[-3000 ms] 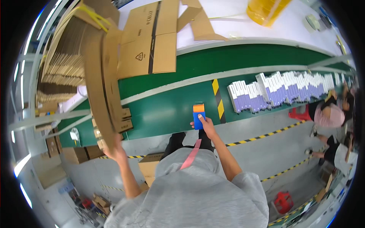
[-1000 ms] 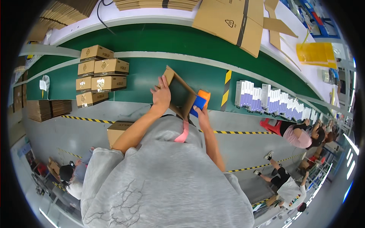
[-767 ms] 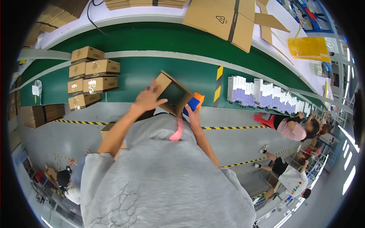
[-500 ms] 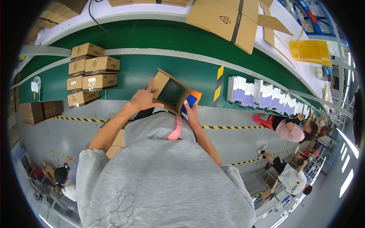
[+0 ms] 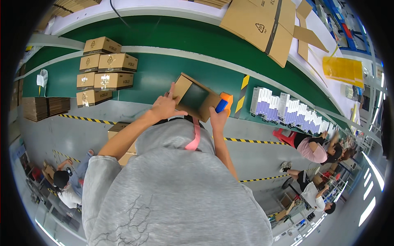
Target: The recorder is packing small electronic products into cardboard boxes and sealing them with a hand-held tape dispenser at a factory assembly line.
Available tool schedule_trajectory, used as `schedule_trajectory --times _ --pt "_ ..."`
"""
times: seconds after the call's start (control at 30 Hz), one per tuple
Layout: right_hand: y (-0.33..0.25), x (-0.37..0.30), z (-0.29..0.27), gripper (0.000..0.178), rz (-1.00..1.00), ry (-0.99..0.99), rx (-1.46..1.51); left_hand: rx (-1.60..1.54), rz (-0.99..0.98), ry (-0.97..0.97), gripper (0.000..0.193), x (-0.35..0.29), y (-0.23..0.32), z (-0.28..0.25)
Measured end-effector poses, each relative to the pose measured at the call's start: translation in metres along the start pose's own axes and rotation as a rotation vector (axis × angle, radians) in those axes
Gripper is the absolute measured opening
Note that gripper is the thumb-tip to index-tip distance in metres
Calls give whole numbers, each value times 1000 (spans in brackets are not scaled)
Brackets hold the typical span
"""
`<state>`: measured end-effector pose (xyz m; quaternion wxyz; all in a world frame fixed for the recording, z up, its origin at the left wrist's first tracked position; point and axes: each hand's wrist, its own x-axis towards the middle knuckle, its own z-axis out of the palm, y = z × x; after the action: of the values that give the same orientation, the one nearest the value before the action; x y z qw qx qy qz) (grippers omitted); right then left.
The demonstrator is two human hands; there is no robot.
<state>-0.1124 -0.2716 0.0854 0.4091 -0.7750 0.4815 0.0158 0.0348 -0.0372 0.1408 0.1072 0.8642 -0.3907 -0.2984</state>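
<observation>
A small brown cardboard box [image 5: 183, 88] is tilted at the near edge of the green bench, in front of my body. Green bench surface shows through its open middle. My left hand [image 5: 163, 108] grips the box's left side, index finger stretched along it and thumb at the near edge. At the right wall is my right hand [image 5: 218, 118], wrapped round an orange and blue tool that looks like a tape dispenser [image 5: 226, 98]. The tool sits against the box's right side. Part of its grip is hidden by my fingers.
Closed cartons [image 5: 117, 62] are stacked at the left of the bench [image 5: 152, 82]. Rows of white and purple packages [image 5: 266, 102] stand to the right. Flattened cardboard [image 5: 258, 28] lies on the white shelf behind. Other people [image 5: 314, 148] work at right and lower left.
The view has shifted slightly, so the bench items appear further right. My right hand and the orange and blue tool have turned and risen along the box's right side. The left hand keeps its hold.
</observation>
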Motion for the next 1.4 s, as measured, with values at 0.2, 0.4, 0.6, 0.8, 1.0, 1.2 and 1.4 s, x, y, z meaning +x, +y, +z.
schedule_trajectory --times 0.2,0.4,0.6,0.8,1.0,1.2,1.4 --pt "-47 -16 9 65 -183 78 -481 -25 25 9 97 -5 -1 -5" --pt "-29 -14 34 58 -267 315 -653 27 11 29 83 -1 -3 11" --pt "-61 -19 47 61 -73 355 -805 25 50 43 95 -1 9 8" --pt "-81 -6 37 84 170 95 -401 10 20 114 94 -2 -9 12" --pt "-16 4 -5 75 220 -295 508 10 56 87 94 -7 -10 8" --pt "-44 -2 2 52 -79 -140 105 -12 -43 37 86 -2 -7 3" --pt "22 -8 21 51 29 -130 653 -14 12 95 92 -1 -11 8"
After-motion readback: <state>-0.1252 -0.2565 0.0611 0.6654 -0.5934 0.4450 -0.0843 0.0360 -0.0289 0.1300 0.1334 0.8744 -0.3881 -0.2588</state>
